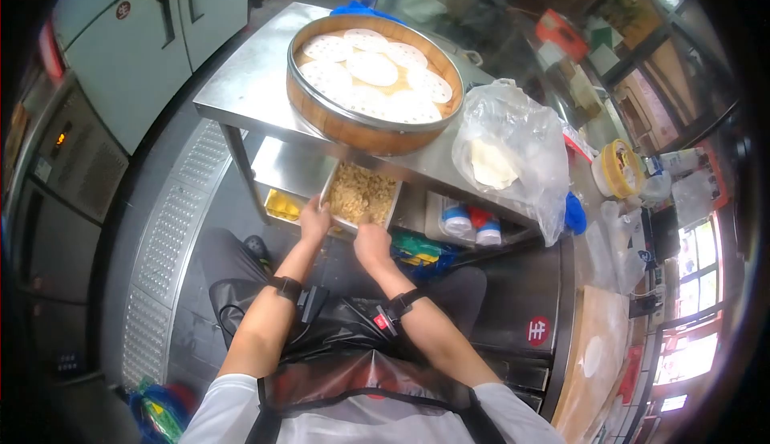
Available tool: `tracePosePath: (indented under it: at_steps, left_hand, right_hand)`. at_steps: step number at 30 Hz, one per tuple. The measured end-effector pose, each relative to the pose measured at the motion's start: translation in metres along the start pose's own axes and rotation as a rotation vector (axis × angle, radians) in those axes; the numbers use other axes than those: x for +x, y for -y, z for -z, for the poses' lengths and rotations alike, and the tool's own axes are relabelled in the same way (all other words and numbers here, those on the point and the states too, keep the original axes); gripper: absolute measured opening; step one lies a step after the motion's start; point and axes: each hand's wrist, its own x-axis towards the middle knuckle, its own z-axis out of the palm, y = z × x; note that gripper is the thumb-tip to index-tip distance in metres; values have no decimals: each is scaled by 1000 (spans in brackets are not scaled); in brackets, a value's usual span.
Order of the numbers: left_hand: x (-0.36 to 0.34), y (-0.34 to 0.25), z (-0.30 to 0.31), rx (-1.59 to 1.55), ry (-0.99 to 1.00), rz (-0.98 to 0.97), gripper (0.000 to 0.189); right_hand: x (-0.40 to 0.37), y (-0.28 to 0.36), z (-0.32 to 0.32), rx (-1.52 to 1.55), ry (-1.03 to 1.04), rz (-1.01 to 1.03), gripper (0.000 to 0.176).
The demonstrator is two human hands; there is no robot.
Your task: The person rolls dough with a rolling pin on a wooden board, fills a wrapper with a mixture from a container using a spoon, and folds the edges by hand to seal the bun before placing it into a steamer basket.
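Arms stretched forward and down, the left hand (314, 218) and right hand (371, 243) close their fingers on the near rim of a metal tray (395, 200) of crumbly filling (361, 194), which sits on the shelf (287, 167) beneath the steel table (249, 83).

Eight round white discs (373, 68) are lying in one bamboo steamer (353, 133). Two hands, left hand (314, 218) and right hand (372, 243), are gripping one metal tray (395, 203). Three capped bottles (458, 221) are standing below one plastic bag (521, 135).

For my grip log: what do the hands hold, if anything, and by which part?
Both hold the metal tray of crumbly filling on the lower shelf: the left hand at its near left corner, the right hand on its near rim.
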Motion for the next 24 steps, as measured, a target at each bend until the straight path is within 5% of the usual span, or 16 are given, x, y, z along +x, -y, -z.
tracePosePath:
  at_steps: [6,9,11,12,13,14,17,19,21,22,24]
  left_hand:
    - [-6,-50,15,-164,77,204,32]
    - [5,-47,30,-180,190,254,34]
    - [12,-48,54,-128,261,296,35]
    - [39,23,72,453,255,-190,33]
    - [18,-30,75,588,159,-24,32]
    - [-7,-61,76,555,93,-113,32]
    - [-74,-193,47,480,349,-196,28]
    - [-94,-227,20,355,476,-619,30]
    - [-103,-269,-12,501,441,-1127,33]
    - [-104,-284,-30,510,422,-1256,34]
    - [-100,-305,-59,525,395,-1390,34]
  right_hand:
    - [13,4,8,-45,30,29,38]
    - [10,6,48,-55,159,36,33]
    - [-5,10,105,-58,411,234,26]
    - [-12,0,126,73,294,330,24]
    - [-20,-11,149,201,177,429,25]
    - [-27,-20,181,306,141,413,23]
    - [-35,-55,262,543,-61,204,17]
    - [-19,-80,287,383,-203,49,17]
    - [5,-101,288,334,-352,170,17]
    - [14,-108,286,279,-498,292,18]
    - [23,-108,283,311,-405,354,18]
